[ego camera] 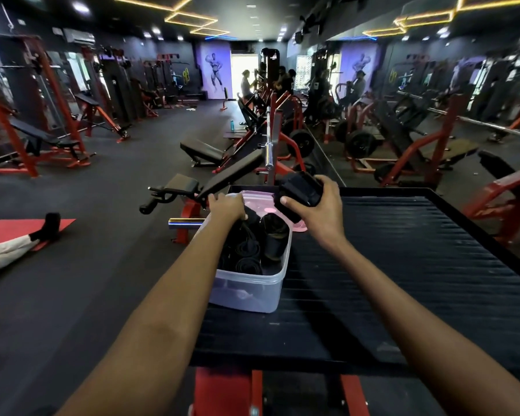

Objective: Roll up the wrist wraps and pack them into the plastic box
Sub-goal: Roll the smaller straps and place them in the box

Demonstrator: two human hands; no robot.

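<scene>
Black rolled wrist wraps (248, 250) fill the clear plastic box (246, 291).
Right hand (321, 210) fingers grip a black wrap bundle (302, 190); left hand (225, 207) fingers curl over the box's far rim.

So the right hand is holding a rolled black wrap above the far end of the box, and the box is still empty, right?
Not quite. The plastic box is not empty: the head view shows several rolled black wraps already packed inside it. The rest holds: the right hand grips a rolled black wrap above the box's far end.

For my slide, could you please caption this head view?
Right hand holds a rolled wrap above the plastic box.
</scene>
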